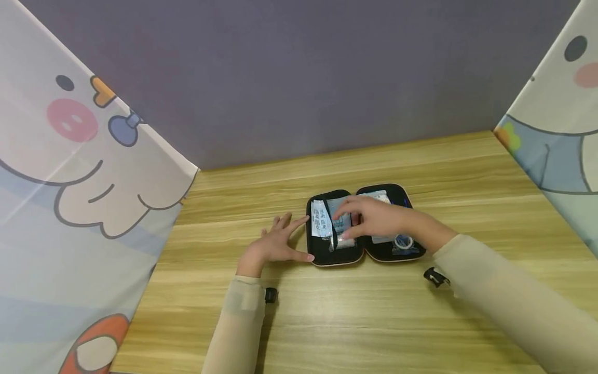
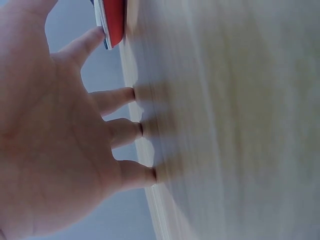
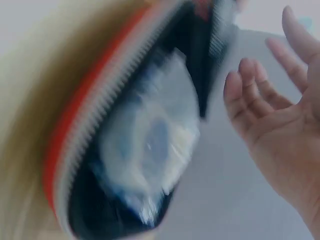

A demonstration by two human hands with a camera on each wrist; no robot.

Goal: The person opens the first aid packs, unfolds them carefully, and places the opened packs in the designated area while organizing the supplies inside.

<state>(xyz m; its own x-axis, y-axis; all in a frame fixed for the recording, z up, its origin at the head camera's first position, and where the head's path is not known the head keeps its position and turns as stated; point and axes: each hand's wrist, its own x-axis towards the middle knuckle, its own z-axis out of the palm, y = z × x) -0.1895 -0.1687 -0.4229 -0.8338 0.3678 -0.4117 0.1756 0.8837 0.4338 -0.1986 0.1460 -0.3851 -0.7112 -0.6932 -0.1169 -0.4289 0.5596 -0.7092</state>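
A zippered case, red outside and black inside, lies unfolded on the wooden table. White printed packets sit under a black strap in its left half, with a clear wrapped item near the strap's lower end. The right half holds a ring-shaped white roll in clear plastic. My left hand spreads its fingers at the case's left side; index finger and thumb touch its edge and the other fingertips rest on the table. Over the middle of the case, my right hand hovers with loosely bent fingers, holding nothing.
The wooden table runs back to a grey wall. Cartoon-printed cloth hangs on the left, and similar cloth on the right. Small black devices are worn at both wrists.
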